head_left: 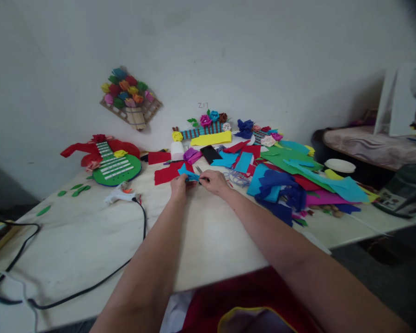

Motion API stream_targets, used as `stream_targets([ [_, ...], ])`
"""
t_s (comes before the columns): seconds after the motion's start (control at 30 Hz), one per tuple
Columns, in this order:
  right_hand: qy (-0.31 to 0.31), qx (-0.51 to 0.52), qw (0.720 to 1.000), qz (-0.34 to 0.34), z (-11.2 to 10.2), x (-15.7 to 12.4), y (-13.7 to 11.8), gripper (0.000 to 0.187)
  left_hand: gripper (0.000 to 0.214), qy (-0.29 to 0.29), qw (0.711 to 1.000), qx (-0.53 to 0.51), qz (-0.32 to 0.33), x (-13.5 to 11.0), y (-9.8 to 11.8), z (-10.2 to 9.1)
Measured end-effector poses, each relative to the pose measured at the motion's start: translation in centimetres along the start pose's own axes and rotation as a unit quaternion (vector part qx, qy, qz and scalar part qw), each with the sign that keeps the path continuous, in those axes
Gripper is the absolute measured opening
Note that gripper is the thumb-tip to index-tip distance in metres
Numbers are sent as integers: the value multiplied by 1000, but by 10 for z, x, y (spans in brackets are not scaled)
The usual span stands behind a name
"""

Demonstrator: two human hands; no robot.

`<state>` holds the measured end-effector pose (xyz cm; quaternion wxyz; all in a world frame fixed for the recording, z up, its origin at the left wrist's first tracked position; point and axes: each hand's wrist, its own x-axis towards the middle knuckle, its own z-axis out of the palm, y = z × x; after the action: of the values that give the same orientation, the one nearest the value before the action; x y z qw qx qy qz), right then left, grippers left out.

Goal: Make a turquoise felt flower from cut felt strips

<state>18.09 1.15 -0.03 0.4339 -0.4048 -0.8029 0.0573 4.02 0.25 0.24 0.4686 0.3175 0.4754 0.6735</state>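
A small piece of light blue crepe paper (183,170) is pinched in my left hand (179,186), above the middle of the table. My right hand (213,181) is closed beside it, nearly touching. Its fingers are around a pair of scissors (198,169); a grey tip and a bit of dark handle show, and the rest is hidden by the fingers. Just behind my hands lies a red sheet of paper (164,175). To the right of my right hand is a loose coil of clear cord or wire (238,178).
A glue gun (121,194) with a black cable (90,289) lies at left, near green paper leaves (80,189) and a paper guitar (116,166). Coloured paper scraps (287,162) heap at right, beside a dark tub (405,192). A black phone (211,154) lies behind.
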Motion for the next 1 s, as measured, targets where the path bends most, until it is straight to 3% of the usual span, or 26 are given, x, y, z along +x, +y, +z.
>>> stream_targets([
  [0.17, 42, 122, 988, 79, 2, 4, 12, 17, 4, -3, 1000, 4, 7, 0, 1, 1],
  [0.27, 49, 138, 985, 93, 4, 5, 19, 16, 5, -1, 1000, 17, 0, 0, 1, 2],
  [1.0, -11, -5, 998, 62, -4, 4, 2, 16, 8, -77, 992, 94, 16, -9, 1, 7],
])
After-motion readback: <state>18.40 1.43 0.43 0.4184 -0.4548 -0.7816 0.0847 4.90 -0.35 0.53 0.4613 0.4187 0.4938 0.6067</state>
